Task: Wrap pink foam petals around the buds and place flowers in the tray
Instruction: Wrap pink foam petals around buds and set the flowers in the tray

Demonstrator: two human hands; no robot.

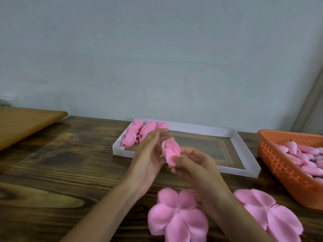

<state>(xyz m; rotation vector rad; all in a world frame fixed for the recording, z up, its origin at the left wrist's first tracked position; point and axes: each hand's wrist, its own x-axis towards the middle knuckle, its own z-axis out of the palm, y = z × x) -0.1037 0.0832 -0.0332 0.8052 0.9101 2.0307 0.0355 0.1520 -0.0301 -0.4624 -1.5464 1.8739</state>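
A pink foam flower (171, 151), petals wrapped round a bud, is held over the table's middle. My right hand (194, 165) pinches its base from below. My left hand (150, 154) is beside it with fingers straight, its fingertips touching the petals on the left. Behind the hands lies a shallow white tray (244, 151); several finished pink flowers (141, 132) lie in its far left corner. Two flat pink petal pieces (176, 217) (269, 212) lie on the table near me. An orange basket (279, 165) at the right holds many pink buds (304, 158).
The wooden table (61, 163) runs to a grey wall behind. A lighter brown board (22, 123) overlaps the table's far left corner. The basket reaches past the right frame edge.
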